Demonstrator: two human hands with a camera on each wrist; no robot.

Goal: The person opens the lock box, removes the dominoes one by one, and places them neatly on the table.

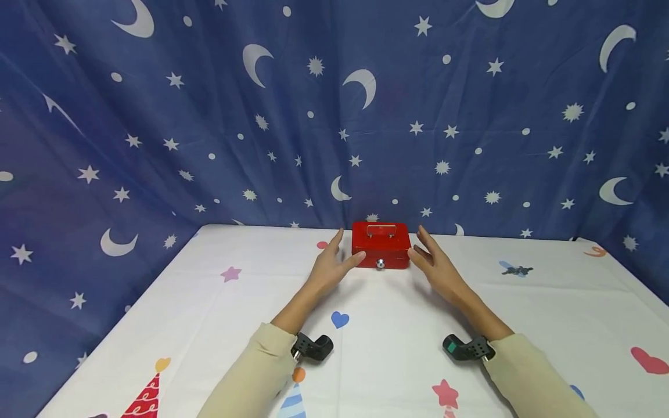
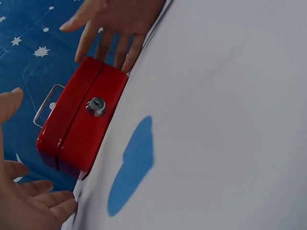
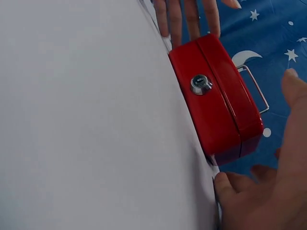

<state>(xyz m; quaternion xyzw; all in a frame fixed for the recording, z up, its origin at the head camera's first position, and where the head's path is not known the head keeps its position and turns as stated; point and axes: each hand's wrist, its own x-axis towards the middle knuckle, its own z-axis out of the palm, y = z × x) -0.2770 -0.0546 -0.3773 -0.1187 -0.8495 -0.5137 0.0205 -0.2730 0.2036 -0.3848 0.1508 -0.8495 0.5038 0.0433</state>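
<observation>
A red metal box [image 1: 380,247] with a wire handle on its lid and a round silver lock [image 1: 380,263] in front sits near the table's back edge. My left hand [image 1: 329,268] is at its left side and my right hand [image 1: 441,271] at its right, fingers spread and extended, nothing held. In the left wrist view the red box [image 2: 86,117] lies between both hands, its lid closed. The right wrist view shows the box [image 3: 216,98] with the fingers of my right hand [image 3: 268,191] near its end; whether they touch it I cannot tell.
A white cloth [image 1: 387,325] printed with hearts, stars and party hats covers the table. Behind it hangs a blue curtain [image 1: 313,151] with moons and stars. A small dark object or print [image 1: 517,270] lies toward the back right.
</observation>
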